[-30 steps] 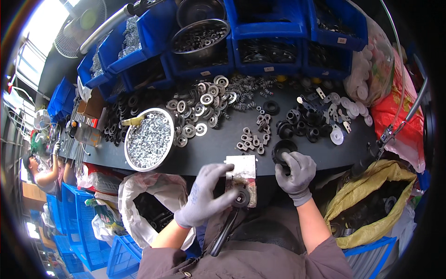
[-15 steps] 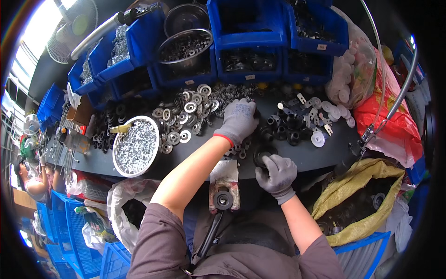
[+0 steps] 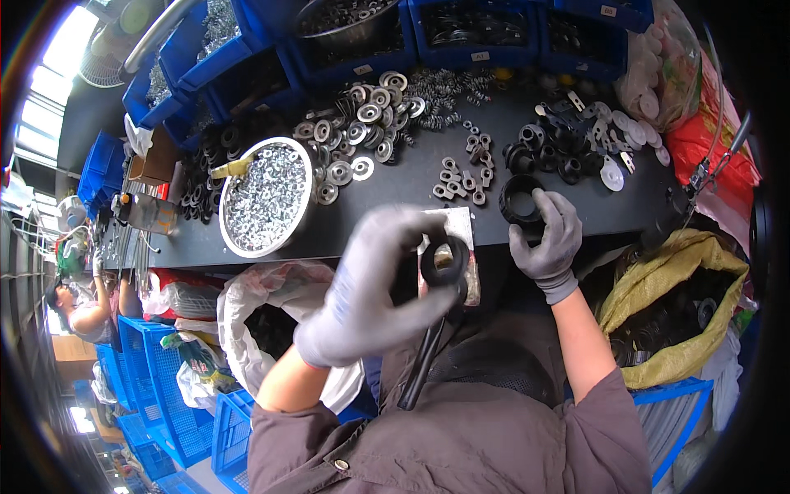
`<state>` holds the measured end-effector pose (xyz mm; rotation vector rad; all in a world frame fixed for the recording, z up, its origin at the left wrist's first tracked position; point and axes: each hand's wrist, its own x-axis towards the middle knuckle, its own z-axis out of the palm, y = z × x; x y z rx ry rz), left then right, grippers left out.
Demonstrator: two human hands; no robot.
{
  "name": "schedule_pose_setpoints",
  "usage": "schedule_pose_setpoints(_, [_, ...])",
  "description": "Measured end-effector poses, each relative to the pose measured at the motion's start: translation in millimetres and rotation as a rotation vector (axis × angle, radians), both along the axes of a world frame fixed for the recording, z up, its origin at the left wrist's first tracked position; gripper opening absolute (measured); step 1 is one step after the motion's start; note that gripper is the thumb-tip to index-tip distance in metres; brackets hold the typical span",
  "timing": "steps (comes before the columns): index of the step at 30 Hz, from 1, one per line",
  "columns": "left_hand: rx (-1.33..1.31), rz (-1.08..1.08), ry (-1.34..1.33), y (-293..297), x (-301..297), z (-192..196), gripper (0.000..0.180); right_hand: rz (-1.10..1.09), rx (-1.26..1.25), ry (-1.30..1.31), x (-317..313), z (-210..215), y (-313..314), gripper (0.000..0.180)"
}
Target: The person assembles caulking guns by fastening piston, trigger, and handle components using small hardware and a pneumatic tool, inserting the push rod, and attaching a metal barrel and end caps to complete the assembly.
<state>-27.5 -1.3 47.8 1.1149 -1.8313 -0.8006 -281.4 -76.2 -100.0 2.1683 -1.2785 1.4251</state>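
My left hand (image 3: 362, 288), in a grey glove and smeared by motion, is raised over the small bench fixture (image 3: 461, 224). Its fingers and thumb curl about a black ring (image 3: 444, 262), which partly covers the fixture; a black lever (image 3: 424, 362) slants down from there. At the bench's front edge, my right hand (image 3: 550, 239), also gloved, has its curled fingers on a larger black ring-shaped part (image 3: 520, 200). Just beyond lie several black plastic cups (image 3: 551, 152). Small metal collars (image 3: 465, 177) are scattered left of the right hand.
A white bowl of small metal pieces (image 3: 267, 198) stands on the left, with metal discs (image 3: 362, 132) and springs (image 3: 444, 95) behind it. Blue bins (image 3: 477, 53) line the back. A yellow sack (image 3: 675, 305) hangs at right; another person (image 3: 86, 313) works far left.
My left hand has come back from beside the springs to above the fixture, with a black ring now in its fingers. My right hand stays at the larger ring. The view has shifted.
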Motion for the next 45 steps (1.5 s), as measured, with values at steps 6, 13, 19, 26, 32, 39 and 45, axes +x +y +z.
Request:
schedule_pose_setpoints(6, [-0.027,-0.016,-0.482,24,-3,-52,0.066,0.066,0.157,0.052,-1,16,7,0.034])
schedule_pose_setpoints(13, [-0.054,0.105,-0.323,23,-1,-58,0.071,0.134,0.275,-0.027,-2,24,11,0.020])
schedule_pose_setpoints(19, [-0.092,0.111,-0.281,23,-2,-75,0.062,0.113,0.247,-0.044,-4,19,13,0.021])
schedule_pose_setpoints(26, [-0.033,0.123,-0.248,27,-2,-81,0.070,0.126,0.285,-0.045,-2,23,16,0.023])
schedule_pose_setpoints(32, [-0.016,0.096,-0.277,23,4,-74,0.072,0.165,0.380,-0.287,-6,15,18,0.020])
schedule_pose_setpoints(39, [-0.090,0.181,-0.227,-20,21,-58,0.042,0.072,0.256,-0.618,-27,12,-4,0.017])
schedule_pose_setpoints(45, [-0.186,0.357,-0.454,-100,33,-102,0.042,0.050,0.198,-0.529,-23,8,-19,0.013])
